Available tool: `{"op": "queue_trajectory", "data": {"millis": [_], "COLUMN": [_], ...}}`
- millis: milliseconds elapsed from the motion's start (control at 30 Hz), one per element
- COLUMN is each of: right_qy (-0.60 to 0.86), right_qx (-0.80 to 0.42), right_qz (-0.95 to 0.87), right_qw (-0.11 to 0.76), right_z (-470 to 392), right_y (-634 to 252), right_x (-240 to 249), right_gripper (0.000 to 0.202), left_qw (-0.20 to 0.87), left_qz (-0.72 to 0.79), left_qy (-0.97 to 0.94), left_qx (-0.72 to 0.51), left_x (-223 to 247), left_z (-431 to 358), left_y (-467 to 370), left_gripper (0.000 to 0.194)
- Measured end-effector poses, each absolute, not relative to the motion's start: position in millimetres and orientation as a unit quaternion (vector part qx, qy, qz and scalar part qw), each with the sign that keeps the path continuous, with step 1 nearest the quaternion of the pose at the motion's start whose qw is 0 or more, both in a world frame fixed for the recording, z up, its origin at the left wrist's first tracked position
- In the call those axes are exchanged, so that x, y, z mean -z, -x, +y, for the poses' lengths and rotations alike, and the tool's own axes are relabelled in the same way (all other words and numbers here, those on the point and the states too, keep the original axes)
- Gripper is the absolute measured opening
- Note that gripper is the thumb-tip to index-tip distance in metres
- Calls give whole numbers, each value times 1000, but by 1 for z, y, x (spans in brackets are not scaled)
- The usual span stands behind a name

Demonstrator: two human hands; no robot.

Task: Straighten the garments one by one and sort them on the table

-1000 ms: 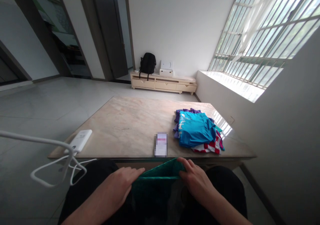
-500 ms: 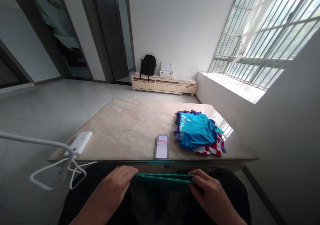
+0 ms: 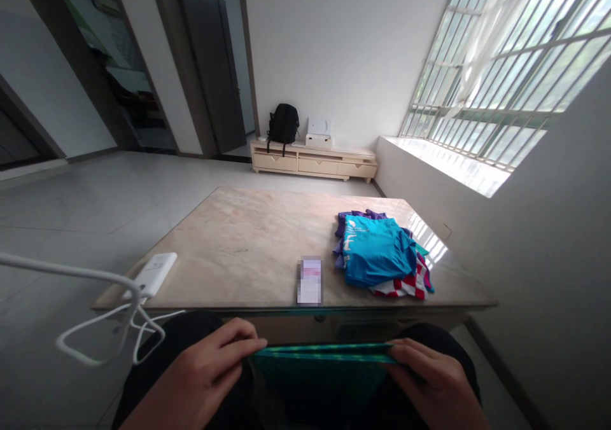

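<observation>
R hand [image 3: 429, 369] moved right vs. earlier; green cloth [image 3: 322, 367] btwn it & L hand [image 3: 207, 363], both pinching edge.

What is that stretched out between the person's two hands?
In the head view, a green cloth spans from the left hand to the right hand, both pinching its upper edge.

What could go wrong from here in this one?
The green cloth hangs between the left hand and right hand, pinched at its edge; either side might slip. The pixelated item lies near the edge of the table and could be knocked off. The white cable hangs in loops and might snag.
</observation>
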State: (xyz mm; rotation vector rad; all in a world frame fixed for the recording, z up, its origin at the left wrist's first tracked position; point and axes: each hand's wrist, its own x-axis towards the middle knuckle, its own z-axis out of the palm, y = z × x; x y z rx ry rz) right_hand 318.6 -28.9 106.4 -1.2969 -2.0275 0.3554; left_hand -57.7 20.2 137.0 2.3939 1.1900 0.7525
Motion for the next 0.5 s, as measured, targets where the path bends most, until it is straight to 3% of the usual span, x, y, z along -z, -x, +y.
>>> {"op": "queue_trajectory", "data": {"millis": [133,267,300,400,500], "right_qy": [511,563,575,575,562], "right_qx": [-136,-121,-127,-188,-250], "right_qz": [-762,-721,-713,-718,-712], "right_qw": [373,386,381,345,338], "right_z": [-31,-32,-32,-33,-34], "right_y": [-321,-327,-329,-331,-330], "right_x": [-98,-93,-95,-108,-125], "right_gripper": [7,46,47,14,13], "left_qw": [212,264,279,322,354], "left_qz": [420,418,417,408,397], "left_qy": [-844,-837,-833,-823,-814], "left_qx": [-258,-236,-233,-231,-233], "left_x": [-144,-148,-149,-156,-162], "left_z": [20,20,19,17,16], "left_y": [58,58,58,60,62], "left_gripper": [37,35,33,30,31]}}
